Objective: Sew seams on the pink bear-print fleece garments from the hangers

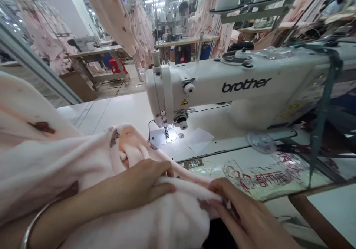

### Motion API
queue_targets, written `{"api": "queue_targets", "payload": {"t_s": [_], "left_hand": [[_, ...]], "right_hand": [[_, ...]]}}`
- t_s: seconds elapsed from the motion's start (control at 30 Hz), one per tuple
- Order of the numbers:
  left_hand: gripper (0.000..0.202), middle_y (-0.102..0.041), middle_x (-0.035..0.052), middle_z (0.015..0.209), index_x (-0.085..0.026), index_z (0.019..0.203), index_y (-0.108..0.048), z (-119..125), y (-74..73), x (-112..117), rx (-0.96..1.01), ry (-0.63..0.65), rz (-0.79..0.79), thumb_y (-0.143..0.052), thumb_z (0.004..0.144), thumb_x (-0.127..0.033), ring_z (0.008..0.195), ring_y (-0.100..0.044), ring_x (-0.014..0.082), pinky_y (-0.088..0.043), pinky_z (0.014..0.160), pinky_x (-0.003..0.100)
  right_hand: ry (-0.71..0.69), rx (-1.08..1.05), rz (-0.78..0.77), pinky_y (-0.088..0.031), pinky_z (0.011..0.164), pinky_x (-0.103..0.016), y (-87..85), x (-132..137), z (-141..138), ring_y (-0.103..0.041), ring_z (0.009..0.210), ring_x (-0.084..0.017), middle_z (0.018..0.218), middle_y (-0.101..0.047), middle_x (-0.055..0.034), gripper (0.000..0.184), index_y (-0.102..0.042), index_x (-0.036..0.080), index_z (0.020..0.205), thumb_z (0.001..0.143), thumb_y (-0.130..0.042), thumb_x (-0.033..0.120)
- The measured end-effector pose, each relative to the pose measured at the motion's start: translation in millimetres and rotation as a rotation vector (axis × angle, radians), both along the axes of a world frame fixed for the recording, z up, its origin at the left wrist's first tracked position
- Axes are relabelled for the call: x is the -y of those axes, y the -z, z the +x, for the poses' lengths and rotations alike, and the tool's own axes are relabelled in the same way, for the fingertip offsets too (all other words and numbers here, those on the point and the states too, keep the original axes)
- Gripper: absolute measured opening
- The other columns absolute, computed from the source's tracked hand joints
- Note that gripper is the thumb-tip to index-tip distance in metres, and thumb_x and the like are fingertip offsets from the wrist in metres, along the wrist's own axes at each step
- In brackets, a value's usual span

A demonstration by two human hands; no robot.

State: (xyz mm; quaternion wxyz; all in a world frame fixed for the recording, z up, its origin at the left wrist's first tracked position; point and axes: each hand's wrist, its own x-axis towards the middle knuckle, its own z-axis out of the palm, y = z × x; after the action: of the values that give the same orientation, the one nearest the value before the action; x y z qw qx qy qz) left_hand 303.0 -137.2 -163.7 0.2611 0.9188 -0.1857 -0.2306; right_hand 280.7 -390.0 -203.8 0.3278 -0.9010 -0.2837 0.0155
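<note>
A pale pink fleece garment [83, 156] with small brown prints lies bunched over my lap and the front of the sewing table. My left hand [141, 184] rests on top of it with fingers curled around a fold. My right hand [236, 212] pinches the fabric's edge at the lower right. A white Brother sewing machine [236, 85] stands just behind, its needle and presser foot [166, 132] a short way beyond the cloth. A metal bangle [33, 223] circles my left wrist.
A clear plastic tray [267, 174] with red characters sits right of my hands. A small white fabric piece [198, 137] lies on the machine bed. Other sewing tables [94, 52], hanging pink garments and a seated person [183, 15] fill the background.
</note>
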Motion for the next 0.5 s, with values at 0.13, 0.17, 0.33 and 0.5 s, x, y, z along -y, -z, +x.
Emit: {"api": "queue_targets", "payload": {"t_s": [0.13, 0.17, 0.33, 0.5], "left_hand": [[0.019, -0.064, 0.001, 0.083, -0.021, 0.085, -0.059, 15, 6.6, 7, 0.012, -0.007, 0.196, -0.052, 0.086, -0.038, 0.077, -0.06, 0.0202, -0.038, 0.065, 0.03], [0.018, -0.063, 0.0024, 0.083, -0.02, 0.085, -0.059, 15, 4.1, 12, 0.039, -0.026, 0.271, -0.051, 0.086, -0.036, 0.077, -0.059, 0.0218, -0.038, 0.064, 0.031], [0.026, -0.057, 0.0092, 0.102, -0.014, 0.099, -0.055, 12, 1.6, 49, 0.285, 0.027, 0.279, -0.054, 0.087, -0.037, 0.095, -0.051, 0.0259, -0.041, 0.081, 0.039], [0.03, -0.054, 0.0103, 0.101, -0.012, 0.094, -0.054, 23, 19.5, 60, 0.237, 0.105, 0.098, -0.059, 0.084, -0.04, 0.094, -0.048, 0.0226, -0.041, 0.081, 0.035]], "right_hand": [[0.071, -0.09, 0.031, -0.047, 0.071, -0.028, 8.2, 3, 25, -0.057, 0.083, -0.016, 0.088, -0.058, -0.0003, 0.012, -0.054, 0.023, 0.087, 0.091, -0.043, 0.017], [0.079, -0.104, 0.034, -0.046, 0.071, -0.029, 9.7, 3, 30, -0.056, 0.083, -0.017, 0.088, -0.058, -0.0005, 0.013, -0.054, 0.023, 0.087, 0.09, -0.045, 0.015], [0.078, -0.135, 0.041, -0.042, 0.067, -0.029, 17.0, 2, 46, -0.054, 0.078, -0.016, 0.084, -0.054, -0.001, 0.011, -0.051, 0.02, 0.08, 0.085, -0.05, 0.01], [-0.001, -0.174, 0.114, -0.039, 0.069, -0.026, 7.7, 2, 55, -0.052, 0.091, -0.016, 0.095, -0.055, -0.0014, 0.014, -0.051, 0.019, 0.077, 0.083, -0.051, 0.007]]}}
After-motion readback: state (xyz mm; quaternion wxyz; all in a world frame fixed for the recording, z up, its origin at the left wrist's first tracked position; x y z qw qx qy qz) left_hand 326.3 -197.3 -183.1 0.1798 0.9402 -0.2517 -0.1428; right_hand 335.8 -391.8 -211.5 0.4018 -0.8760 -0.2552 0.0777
